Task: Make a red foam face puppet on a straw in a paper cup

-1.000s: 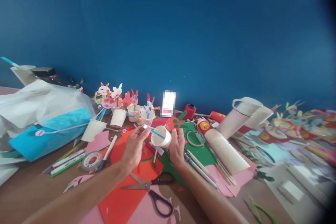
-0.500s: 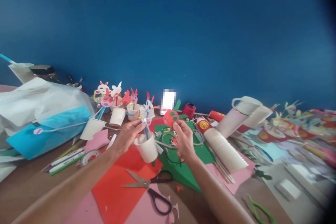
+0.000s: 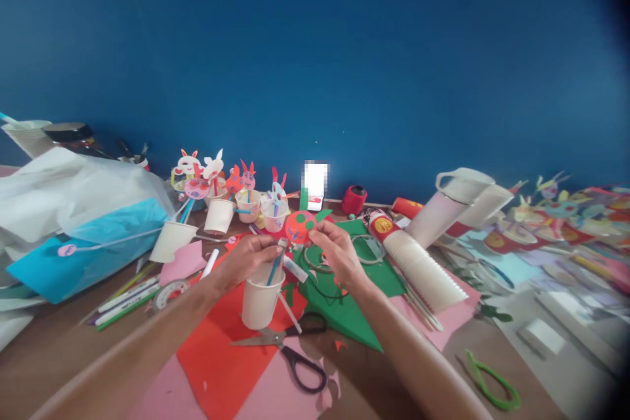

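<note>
My left hand point(image 3: 249, 261) pinches the top of a blue straw point(image 3: 274, 270) that stands in a white paper cup point(image 3: 258, 305). A white stick juts from the cup's lower right side. My right hand point(image 3: 339, 251) holds an orange-red paper face cutout point(image 3: 299, 228) by its right edge. The cutout has green spots and green leaf-shaped ears, and sits just above the straw's tip; I cannot tell whether they touch. Below the cup, black-handled scissors point(image 3: 283, 339) lie spread on red paper point(image 3: 221, 361).
Finished paper figures in cups point(image 3: 247, 205) line the back left. Green paper point(image 3: 354, 321) lies right of centre, with a stack of paper cups point(image 3: 423, 275) beyond it. A white jug point(image 3: 443, 210), a lit phone point(image 3: 315, 184) and a tape roll point(image 3: 170, 295) are also around.
My right hand has brought the paper cutout left, close to the straw's tip. The cup has come lower and slightly left, and now looks more upright.
</note>
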Available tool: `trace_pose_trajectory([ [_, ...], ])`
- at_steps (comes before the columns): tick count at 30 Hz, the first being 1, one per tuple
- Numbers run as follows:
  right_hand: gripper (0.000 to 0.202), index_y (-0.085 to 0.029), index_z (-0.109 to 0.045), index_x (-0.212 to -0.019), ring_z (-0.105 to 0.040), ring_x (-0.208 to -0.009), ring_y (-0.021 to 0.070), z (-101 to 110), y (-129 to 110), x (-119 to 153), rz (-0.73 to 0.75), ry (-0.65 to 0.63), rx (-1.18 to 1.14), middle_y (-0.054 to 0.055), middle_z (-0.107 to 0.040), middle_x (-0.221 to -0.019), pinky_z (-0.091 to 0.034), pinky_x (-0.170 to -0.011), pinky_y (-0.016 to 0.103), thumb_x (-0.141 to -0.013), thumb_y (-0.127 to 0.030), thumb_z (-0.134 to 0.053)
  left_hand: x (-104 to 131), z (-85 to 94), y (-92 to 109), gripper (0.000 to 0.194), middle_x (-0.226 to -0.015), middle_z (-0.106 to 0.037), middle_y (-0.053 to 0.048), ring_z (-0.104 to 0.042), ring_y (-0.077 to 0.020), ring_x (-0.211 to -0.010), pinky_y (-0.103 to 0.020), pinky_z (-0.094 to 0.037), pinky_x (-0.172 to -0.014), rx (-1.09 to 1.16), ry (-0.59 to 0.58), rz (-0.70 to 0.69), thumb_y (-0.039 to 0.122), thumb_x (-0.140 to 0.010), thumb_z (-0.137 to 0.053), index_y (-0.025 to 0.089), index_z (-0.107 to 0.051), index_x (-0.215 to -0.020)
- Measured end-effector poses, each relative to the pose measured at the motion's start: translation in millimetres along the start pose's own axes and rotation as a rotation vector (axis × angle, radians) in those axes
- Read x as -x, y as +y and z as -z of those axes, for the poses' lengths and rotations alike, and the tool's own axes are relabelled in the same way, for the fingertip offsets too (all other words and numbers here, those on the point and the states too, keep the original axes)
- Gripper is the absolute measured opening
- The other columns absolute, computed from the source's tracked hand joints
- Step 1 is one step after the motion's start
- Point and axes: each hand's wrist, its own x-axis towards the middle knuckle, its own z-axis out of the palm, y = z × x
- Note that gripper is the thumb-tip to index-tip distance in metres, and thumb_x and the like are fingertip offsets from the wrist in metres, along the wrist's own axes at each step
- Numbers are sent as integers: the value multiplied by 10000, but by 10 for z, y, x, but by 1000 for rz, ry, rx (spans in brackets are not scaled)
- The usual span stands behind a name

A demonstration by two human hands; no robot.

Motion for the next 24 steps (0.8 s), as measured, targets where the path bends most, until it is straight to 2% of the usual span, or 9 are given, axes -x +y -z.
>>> trace_pose_trajectory([
  [4,124,-166,-557,-642,-524,-570,112,-9,-16,11,-4,-46,55,-12,-591,-600,-392,-553,226,-737,-241,-527,12,-25,-9,164,-637,-675,-59,-581,-159,-533,-253,-430,-532,-17,-58,6,300,-666,-657,149,-695,-717],
  [9,96,-175,-553,-682,-511,-517,108,-18,87,0,-12,-56,80,-25,-575,-571,-373,-501,219,-736,-250,-527,4,-44,-8,155,-648,-677,-75,-596,-171,-558,-262,-443,-559,-24,-114,13,290,-677,-648,140,-684,-677],
  [19,113,-171,-558,-680,-482,-496,97,-15,134,-7,27,-43,185,-36,-548,-544,-344,-478,207,-746,-254,-516,28,-62,12,160,-631,-678,-65,-587,-158,-538,-245,-426,-549,-48,-76,48,294,-686,-643,142,-691,-700],
  [24,127,-171,-570,-708,-465,-492,97,-26,145,3,33,-56,216,-32,-540,-548,-324,-448,198,-749,-276,-510,50,-84,41,179,-638,-680,-77,-602,-186,-571,-267,-439,-568,-49,-73,32,311,-684,-644,138,-689,-678],
])
